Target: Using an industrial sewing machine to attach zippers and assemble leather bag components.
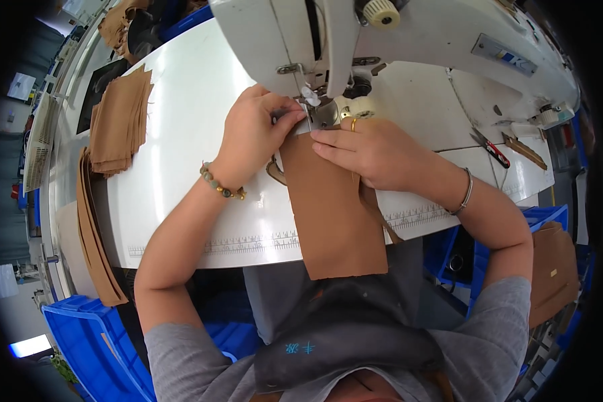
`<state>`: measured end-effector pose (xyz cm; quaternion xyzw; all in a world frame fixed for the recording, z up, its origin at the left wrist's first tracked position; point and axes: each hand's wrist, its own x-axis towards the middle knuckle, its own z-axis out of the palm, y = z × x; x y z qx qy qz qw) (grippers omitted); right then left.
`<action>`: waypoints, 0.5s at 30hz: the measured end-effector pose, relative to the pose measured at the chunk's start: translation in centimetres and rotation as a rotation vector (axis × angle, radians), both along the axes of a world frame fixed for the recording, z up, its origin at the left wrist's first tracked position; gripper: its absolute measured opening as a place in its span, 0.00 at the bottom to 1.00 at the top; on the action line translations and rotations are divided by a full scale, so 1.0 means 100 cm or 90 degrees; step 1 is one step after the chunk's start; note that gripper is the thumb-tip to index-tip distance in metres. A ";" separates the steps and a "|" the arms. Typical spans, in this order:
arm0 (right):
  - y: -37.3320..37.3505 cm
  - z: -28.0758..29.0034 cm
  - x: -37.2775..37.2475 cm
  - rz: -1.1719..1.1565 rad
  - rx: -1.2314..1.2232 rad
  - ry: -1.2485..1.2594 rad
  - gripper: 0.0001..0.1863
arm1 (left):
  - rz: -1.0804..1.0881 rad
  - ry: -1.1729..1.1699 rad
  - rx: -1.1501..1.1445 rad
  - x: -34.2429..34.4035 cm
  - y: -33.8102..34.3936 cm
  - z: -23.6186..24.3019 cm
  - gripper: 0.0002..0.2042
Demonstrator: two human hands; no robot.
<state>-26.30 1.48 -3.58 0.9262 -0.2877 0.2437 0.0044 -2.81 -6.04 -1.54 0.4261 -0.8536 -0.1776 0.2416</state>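
A brown fabric piece (335, 208) lies under the needle area of a white sewing machine (422, 33), its near end hanging over the table's front edge. My left hand (258, 124) is beside the needle, thumb and index finger pinched together at the far left corner of the fabric. What sits between those fingertips is too small to make out. My right hand (375, 151) rests on the fabric's far right part, its fingers stretched out and pressing down close to the presser foot. A narrow brown strip (390, 231) shows along the fabric's right side.
A stack of brown fabric pieces (120, 120) lies at the table's left, with long brown strips (94, 234) draped over the edge. Red-and-black thread snips (490, 147) lie at the right. Blue bins (97, 342) stand below the table. A printed ruler (261, 242) runs along the front edge.
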 end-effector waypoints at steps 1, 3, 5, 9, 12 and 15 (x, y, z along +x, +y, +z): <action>0.000 -0.002 -0.002 0.000 -0.004 0.001 0.24 | -0.005 -0.005 0.001 0.001 -0.002 0.001 0.05; 0.004 -0.005 -0.003 -0.011 -0.008 -0.001 0.22 | -0.042 -0.039 0.050 0.013 -0.003 0.005 0.07; 0.007 -0.006 -0.002 -0.023 -0.030 -0.010 0.21 | -0.052 -0.048 -0.016 0.021 -0.001 0.005 0.07; 0.011 -0.005 0.000 -0.032 -0.043 0.016 0.18 | 0.035 -0.085 -0.113 0.022 -0.001 0.004 0.04; 0.011 -0.005 0.003 -0.051 -0.054 0.055 0.18 | -0.036 -0.076 -0.257 0.013 -0.007 0.003 0.03; 0.011 -0.004 0.004 -0.042 -0.072 0.064 0.18 | 0.029 -0.017 0.172 0.005 -0.023 0.001 0.04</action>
